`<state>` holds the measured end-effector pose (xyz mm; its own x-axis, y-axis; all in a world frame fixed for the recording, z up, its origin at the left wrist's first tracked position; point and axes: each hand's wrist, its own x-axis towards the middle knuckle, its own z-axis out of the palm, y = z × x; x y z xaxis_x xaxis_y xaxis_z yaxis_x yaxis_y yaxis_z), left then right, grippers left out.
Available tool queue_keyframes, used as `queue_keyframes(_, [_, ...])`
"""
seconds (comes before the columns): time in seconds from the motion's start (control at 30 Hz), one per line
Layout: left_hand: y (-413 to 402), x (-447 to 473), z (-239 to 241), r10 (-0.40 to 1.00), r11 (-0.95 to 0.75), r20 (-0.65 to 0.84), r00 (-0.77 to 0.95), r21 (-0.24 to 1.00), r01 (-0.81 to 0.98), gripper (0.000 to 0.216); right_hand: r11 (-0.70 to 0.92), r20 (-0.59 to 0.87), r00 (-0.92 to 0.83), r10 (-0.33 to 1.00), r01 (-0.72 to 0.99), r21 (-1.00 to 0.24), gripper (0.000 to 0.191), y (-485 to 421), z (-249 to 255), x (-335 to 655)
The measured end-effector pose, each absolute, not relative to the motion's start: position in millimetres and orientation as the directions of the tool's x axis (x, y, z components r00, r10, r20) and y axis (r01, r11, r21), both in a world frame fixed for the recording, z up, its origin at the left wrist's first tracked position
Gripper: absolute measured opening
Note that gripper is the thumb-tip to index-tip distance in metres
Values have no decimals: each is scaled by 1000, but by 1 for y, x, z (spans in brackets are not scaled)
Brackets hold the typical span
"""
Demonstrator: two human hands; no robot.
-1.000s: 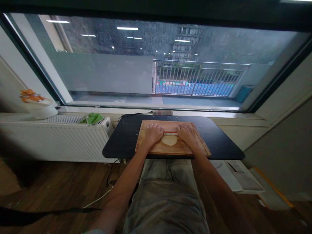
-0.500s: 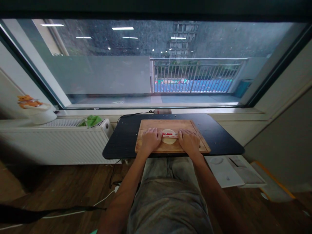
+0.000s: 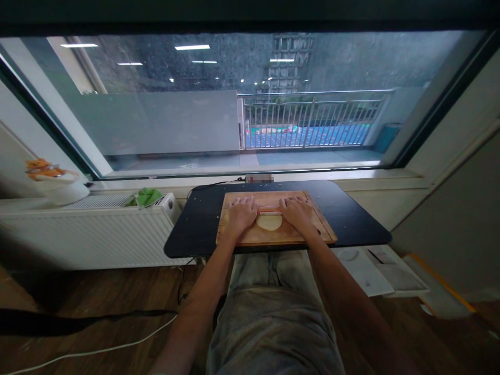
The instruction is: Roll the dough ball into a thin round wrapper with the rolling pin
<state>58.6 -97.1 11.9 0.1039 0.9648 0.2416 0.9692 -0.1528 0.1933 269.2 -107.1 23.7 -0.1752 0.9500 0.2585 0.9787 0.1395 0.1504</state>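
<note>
A flat round of pale dough [image 3: 269,223] lies on a wooden cutting board [image 3: 269,239]. Across its far edge runs a rolling pin [image 3: 269,211] with a red and white middle. My left hand [image 3: 241,213] is closed over the pin's left end, and my right hand [image 3: 297,212] over its right end. Both ends of the pin are hidden under my fingers. The dough shows mostly on the near side of the pin, between my wrists.
The board rests on a black table [image 3: 351,229] dotted with small pale bits. A white radiator [image 3: 97,234] with a green cloth [image 3: 148,197] stands left, beside the window. A white box [image 3: 363,271] sits low at right. A white cable [image 3: 117,348] crosses the floor.
Both hands have pushed the rolling pin away from me, from the dough's middle to its far edge. The pin has turned, so less of its red and white print shows.
</note>
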Motion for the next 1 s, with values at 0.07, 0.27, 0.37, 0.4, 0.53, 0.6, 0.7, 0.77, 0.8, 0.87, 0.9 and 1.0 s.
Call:
queue_keyframes(0.07, [-94, 59, 14, 967, -150, 233, 104, 186, 971, 52, 149, 224, -186, 957, 974, 171, 39, -105, 25, 270])
queue_keyframes(0.27, [-96, 55, 10, 953, -211, 248, 172, 141, 967, 49, 58, 263, -84, 961, 993, 102, 46, -111, 21, 268])
queue_keyframes(0.37, [-100, 54, 7, 945, -231, 269, 185, 148, 962, 47, 30, 311, -44, 949, 998, 51, 50, -117, 18, 267])
queue_keyframes(0.4, [-101, 53, 6, 944, -233, 274, 185, 155, 960, 47, 20, 319, -31, 947, 999, 36, 51, -119, 17, 267])
queue_keyframes(0.53, [-105, 52, 6, 947, -226, 272, 170, 188, 956, 49, -20, 318, 19, 948, 1000, 0, 54, -127, 17, 266])
queue_keyframes(0.6, [-107, 51, 3, 947, -230, 271, 171, 202, 952, 50, -18, 324, 17, 946, 1000, -2, 52, -133, 18, 265])
queue_keyframes(0.7, [-110, 49, -5, 927, -281, 313, 207, 211, 936, 49, -20, 345, 21, 938, 1000, -8, 48, -143, 18, 265])
queue_keyframes(0.77, [-112, 47, -13, 909, -301, 358, 213, 211, 930, 48, -22, 353, 25, 935, 1000, -12, 46, -149, 18, 264])
queue_keyframes(0.8, [-113, 47, -17, 904, -302, 373, 208, 214, 929, 49, -23, 356, 27, 934, 1000, -14, 45, -151, 17, 264])
queue_keyframes(0.87, [-115, 46, -24, 901, -300, 386, 199, 223, 927, 52, -28, 358, 35, 933, 999, -23, 44, -154, 17, 264])
queue_keyframes(0.9, [-116, 46, -26, 901, -300, 386, 197, 228, 926, 53, -31, 358, 40, 933, 999, -30, 44, -154, 16, 264])
queue_keyframes(1.0, [-118, 45, -28, 900, -312, 384, 208, 232, 921, 54, -28, 361, 43, 932, 998, -48, 44, -151, 16, 264])
